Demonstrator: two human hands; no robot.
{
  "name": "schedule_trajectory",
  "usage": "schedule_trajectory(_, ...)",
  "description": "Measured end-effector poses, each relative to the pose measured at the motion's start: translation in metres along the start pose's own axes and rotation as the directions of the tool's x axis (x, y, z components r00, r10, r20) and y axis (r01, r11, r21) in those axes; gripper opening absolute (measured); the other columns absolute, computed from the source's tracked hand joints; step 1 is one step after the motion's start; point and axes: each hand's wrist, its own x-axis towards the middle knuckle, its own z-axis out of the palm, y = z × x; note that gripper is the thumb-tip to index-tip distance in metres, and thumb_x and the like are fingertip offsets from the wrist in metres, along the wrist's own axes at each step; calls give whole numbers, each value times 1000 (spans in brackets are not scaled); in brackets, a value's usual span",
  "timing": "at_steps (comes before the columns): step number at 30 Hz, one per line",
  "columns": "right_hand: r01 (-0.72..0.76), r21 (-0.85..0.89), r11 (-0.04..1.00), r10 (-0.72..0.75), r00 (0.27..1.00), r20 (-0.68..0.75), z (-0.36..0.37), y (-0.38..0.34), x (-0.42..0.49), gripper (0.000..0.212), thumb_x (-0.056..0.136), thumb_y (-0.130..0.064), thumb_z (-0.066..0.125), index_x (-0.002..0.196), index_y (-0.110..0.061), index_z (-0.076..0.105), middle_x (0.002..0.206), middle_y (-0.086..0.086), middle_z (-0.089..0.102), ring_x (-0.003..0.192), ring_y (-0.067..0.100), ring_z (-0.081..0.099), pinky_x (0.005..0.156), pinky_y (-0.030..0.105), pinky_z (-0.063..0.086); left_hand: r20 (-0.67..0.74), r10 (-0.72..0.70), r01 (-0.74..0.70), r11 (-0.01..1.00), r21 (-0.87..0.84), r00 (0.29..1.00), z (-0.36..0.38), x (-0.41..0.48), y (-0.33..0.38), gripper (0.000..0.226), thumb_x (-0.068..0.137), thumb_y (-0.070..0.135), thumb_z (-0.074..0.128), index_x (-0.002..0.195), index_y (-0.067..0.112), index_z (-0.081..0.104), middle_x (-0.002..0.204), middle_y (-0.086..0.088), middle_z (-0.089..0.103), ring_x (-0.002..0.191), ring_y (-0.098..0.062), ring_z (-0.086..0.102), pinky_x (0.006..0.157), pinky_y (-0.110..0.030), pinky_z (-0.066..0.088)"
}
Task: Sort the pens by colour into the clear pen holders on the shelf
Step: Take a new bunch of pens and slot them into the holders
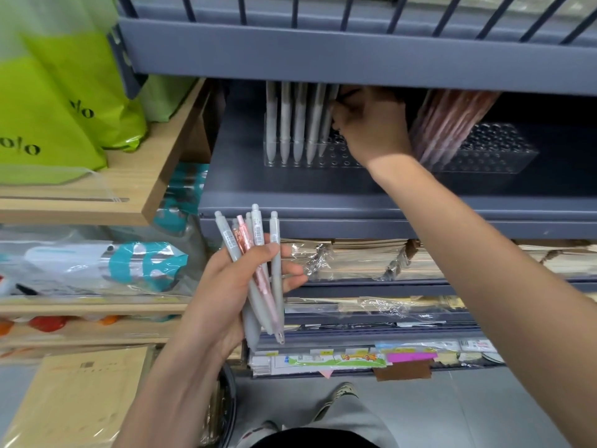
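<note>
Gripping a bundle of grey pens [251,321] plus one pink pen [245,239], the left hand [219,292] hangs low. Farther in, the right hand [374,127] curls at a tilted grey pen [324,130] in the clear holder [274,160], its grip hidden. The next move is likely seating it upright in a free hole.

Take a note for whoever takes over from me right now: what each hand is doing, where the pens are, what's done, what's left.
Left hand grips a bunch of pens, mostly grey, one pink.
Right hand is inside the shelf at the left holder, fingers curled by a leaning grey pen; I cannot tell if it grips it.
Done: grey pens stand in the left holder, pink pens lean in the right holder.
Left: seat the leaning pen, then sort the bunch.
</note>
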Motion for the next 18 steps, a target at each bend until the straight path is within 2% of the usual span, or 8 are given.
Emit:
schedule_trajectory(4,13,-5,1000,-13,1000,11,-1,0,-2,20,90,-22,59,102,-8,65,84,-4,66,90,22,66,84,28,50,31,8,-8,1000,-2,999,0,0,0,15,95,5,59,102,-7,65,96,-24,75,77,-32,75,66,-35,62)
schedule_trajectory(8,-62,106,992,62,998,9,-9,-1,-8,18,89,-23,65,103,-12,66,83,4,72,83,24,68,85,38,54,75,10,-9,1000,-18,997,0,-1,1,16,96,6,57,103,-6,65,101,-24,74,83,-34,76,67,-33,61)
schedule_trajectory(10,-68,164,984,70,997,-7,-14,-3,-19,4,87,-22,66,90,-21,65,75,3,70,71,21,67,78,40,55,92,13,-12,1000,-19,996,0,-1,2,15,96,7,57,100,-4,66,102,-24,74,85,-35,75,68,-32,61)
schedule_trajectory(11,-72,203,976,69,997,19,-18,-5,-28,6,86,-22,67,83,-25,64,69,0,69,61,14,63,67,35,53,101,14,-12,1000,-19,995,1,-1,2,14,95,7,58,100,-4,66,103,-24,74,86,-36,75,68,-32,61)
schedule_trajectory(13,-110,281,953,45,973,228,-25,-7,-50,13,85,-21,70,73,-25,67,60,-5,66,45,0,52,49,16,42,120,13,-11,1000,-17,993,2,-2,3,16,91,9,60,100,-4,63,103,-24,74,87,-37,75,68,-32,61)
schedule_trajectory(14,-134,293,947,15,927,376,-29,-9,-61,11,85,-22,72,74,-23,71,59,-6,67,44,-3,51,46,10,37,131,12,-9,1000,-18,991,3,-2,3,18,89,10,62,100,-4,62,103,-24,74,87,-37,75,68,-33,61)
schedule_trajectory(16,-124,268,955,-65,797,600,-34,-12,-78,6,84,-25,75,83,-20,77,68,-8,71,56,-6,56,51,7,41,151,5,-2,1000,-21,989,7,-1,3,22,85,11,63,101,-4,61,102,-25,74,87,-38,75,68,-33,61)
schedule_trajectory(18,-107,263,959,-111,710,695,-35,-12,-86,10,85,-23,75,90,-16,78,82,-5,75,74,-1,63,67,17,52,173,-1,6,1000,-27,985,11,-1,2,24,87,10,62,106,-5,60,101,-25,74,87,-39,75,67,-33,61)
